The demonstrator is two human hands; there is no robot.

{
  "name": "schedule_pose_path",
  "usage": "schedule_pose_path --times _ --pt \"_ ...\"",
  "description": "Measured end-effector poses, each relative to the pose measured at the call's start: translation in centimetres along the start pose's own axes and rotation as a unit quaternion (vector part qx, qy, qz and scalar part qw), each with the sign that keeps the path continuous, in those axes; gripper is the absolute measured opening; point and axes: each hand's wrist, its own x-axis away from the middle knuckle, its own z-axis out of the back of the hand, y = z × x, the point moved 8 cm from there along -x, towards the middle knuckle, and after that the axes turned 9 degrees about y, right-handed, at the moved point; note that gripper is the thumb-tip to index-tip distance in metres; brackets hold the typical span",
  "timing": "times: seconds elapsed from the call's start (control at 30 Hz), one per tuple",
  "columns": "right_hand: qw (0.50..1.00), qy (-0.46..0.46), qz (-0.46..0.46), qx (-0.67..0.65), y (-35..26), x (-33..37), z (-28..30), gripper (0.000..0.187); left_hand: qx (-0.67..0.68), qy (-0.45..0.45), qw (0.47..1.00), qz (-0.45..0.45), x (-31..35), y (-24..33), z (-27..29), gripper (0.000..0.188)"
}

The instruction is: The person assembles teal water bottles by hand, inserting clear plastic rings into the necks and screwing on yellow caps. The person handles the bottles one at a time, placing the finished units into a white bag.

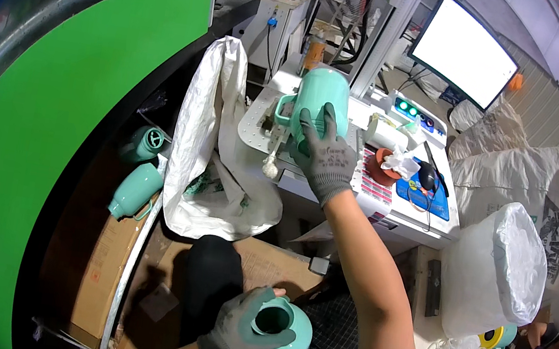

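Note:
My right hand, in a grey glove, reaches forward and grips a mint-green jug by its near end, fingers spread along its side. That jug is tilted over a perforated white plate, with its handle on the left. Low in front of my body, my left hand, also gloved, grasps a second mint-green jug around its open mouth. Its round opening faces up and its handle points toward me. A whitish lump hangs from a rod at the plate's near edge.
A large white woven sack stands open left of the workbench. More green jugs lie by a cardboard box. A green machine panel curves along the left. Right are a monitor, a mouse and a lined white bag.

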Motion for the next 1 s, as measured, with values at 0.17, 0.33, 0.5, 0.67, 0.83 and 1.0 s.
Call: schedule_pose_path --times 0.17,0.33,0.5,0.67,0.83,1.0 --pt "0.997 -0.072 -0.015 0.017 0.2 -1.3 -2.8 0.082 -0.058 -0.025 0.998 -0.01 -1.2 0.3 1.5 0.069" --pt "0.997 -0.049 -0.039 -0.051 -0.8 0.7 -4.7 0.077 -0.008 -0.035 0.998 -0.042 -0.4 -0.3 0.6 0.07" --pt "0.967 0.117 -0.019 -0.228 0.4 13.2 7.7 0.069 -0.026 -0.005 0.999 0.022 -1.1 -1.8 0.6 0.066" --pt "0.96 0.025 -0.264 -0.087 11.0 38.8 17.6 0.05 -0.163 -0.182 0.968 -0.059 -3.9 -0.1 -0.1 0.058" --pt "0.784 0.099 -0.61 0.065 14.8 57.7 31.0 0.032 -0.18 -0.19 0.96 -0.095 -4.7 -1.3 -0.7 0.04" --pt "0.789 0.139 -0.531 0.278 15.0 66.6 42.4 0.045 -0.069 -0.079 0.99 0.096 -7.2 -6.6 2.7 0.056"
